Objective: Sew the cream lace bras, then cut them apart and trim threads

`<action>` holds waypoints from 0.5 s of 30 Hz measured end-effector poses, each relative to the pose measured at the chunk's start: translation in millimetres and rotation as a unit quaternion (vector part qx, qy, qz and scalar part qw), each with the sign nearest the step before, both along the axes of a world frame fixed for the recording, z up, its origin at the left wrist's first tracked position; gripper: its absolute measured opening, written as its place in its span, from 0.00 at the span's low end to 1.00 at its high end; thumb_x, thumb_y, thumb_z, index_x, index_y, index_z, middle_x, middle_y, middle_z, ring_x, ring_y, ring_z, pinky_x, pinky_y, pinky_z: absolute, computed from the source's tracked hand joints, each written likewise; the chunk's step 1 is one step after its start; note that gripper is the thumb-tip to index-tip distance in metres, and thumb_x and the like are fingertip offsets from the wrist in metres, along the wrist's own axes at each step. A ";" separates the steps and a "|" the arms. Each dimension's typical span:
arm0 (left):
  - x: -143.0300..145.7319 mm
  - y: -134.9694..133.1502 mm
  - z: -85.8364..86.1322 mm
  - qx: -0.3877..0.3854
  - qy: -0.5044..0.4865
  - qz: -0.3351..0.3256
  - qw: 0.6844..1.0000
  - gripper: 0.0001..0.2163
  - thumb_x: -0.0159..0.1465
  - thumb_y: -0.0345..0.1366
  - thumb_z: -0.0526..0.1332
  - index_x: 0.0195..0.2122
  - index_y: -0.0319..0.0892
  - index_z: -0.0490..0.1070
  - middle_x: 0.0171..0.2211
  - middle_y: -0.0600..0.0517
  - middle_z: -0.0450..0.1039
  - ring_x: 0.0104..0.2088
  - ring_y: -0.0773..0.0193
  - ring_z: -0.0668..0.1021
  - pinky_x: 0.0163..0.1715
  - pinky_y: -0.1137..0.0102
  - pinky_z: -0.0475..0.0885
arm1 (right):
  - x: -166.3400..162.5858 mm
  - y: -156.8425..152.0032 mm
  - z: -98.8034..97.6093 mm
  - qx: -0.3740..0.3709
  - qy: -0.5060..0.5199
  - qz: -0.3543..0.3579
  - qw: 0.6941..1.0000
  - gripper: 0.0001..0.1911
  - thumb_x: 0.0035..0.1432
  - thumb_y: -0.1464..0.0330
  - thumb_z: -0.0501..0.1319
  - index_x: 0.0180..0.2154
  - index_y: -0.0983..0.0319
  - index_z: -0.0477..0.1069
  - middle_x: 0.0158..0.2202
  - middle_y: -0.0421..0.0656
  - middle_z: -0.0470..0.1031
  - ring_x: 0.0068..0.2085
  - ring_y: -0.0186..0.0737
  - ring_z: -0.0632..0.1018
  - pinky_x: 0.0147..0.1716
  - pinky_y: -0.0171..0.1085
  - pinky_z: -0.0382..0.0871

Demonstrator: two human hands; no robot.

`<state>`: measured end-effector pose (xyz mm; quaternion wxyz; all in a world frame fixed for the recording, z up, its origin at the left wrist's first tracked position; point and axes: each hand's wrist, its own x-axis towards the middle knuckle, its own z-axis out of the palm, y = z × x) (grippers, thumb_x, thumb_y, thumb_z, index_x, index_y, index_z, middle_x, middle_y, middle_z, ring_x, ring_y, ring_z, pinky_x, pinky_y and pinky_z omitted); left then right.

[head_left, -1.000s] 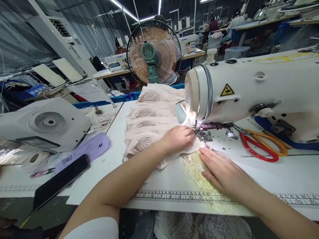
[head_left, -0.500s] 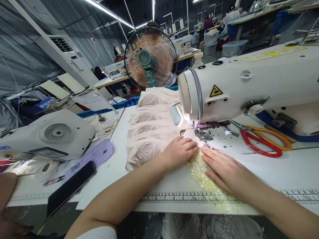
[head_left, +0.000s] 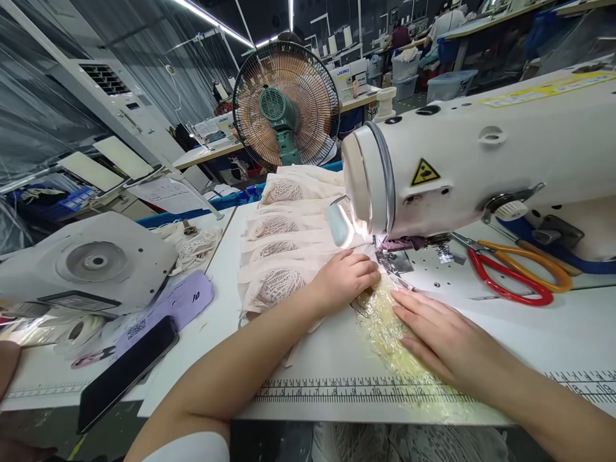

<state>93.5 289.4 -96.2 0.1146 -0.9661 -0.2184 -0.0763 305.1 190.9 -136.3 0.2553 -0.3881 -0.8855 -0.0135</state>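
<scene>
Beside the presser foot (head_left: 385, 260) of a white sewing machine (head_left: 447, 160), my left hand (head_left: 344, 280) is closed, its bent fingers pressing on cream lace fabric (head_left: 282, 282). This fabric is a row of joined pieces with lace cup shapes, running back along the machine's left side. My right hand (head_left: 433, 324) lies flat with fingers stretched out, touching a heap of thin, shiny yellow strips (head_left: 385, 327) in front of the foot. Whatever is under the left fingertips is hidden.
Orange-and-red-handled scissors (head_left: 517, 273) lie right of the needle area. To the left are a black phone (head_left: 128, 372), a purple card (head_left: 190, 298) and another sewing machine (head_left: 91, 260). A fan (head_left: 286, 106) stands behind the table. A printed ruler (head_left: 337, 389) runs along the front edge.
A gap has opened between my hands, uncovering more of the yellow strips near the presser foot. The left hand has shifted slightly back on the fabric. The whole view has turned a little.
</scene>
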 end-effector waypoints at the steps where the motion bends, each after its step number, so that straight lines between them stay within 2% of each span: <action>1: 0.3 2.0 -0.1 0.000 0.002 0.003 1.000 0.13 0.68 0.33 0.48 0.46 0.42 0.71 0.48 0.51 0.73 0.50 0.62 0.71 0.52 0.63 0.63 | 0.1 0.1 0.0 0.000 0.001 0.001 1.000 0.18 0.62 0.69 0.49 0.47 0.69 0.70 0.55 0.54 0.68 0.57 0.50 0.68 0.51 0.51 0.70; 11: 3.4 16.1 2.5 -0.026 0.050 0.065 0.996 0.14 0.68 0.35 0.48 0.47 0.42 0.71 0.50 0.47 0.70 0.51 0.57 0.69 0.49 0.61 0.64 | -0.3 1.2 3.6 0.019 -0.038 0.003 0.999 0.18 0.62 0.69 0.50 0.48 0.70 0.70 0.54 0.53 0.69 0.55 0.50 0.69 0.48 0.49 0.72; 15: 9.4 1.2 13.6 -0.022 0.057 0.108 0.992 0.13 0.67 0.35 0.49 0.41 0.42 0.73 0.49 0.47 0.70 0.50 0.56 0.69 0.49 0.60 0.64 | 1.0 2.0 10.6 0.028 -0.019 0.015 0.999 0.17 0.62 0.69 0.49 0.46 0.69 0.71 0.53 0.53 0.70 0.55 0.50 0.70 0.48 0.49 0.72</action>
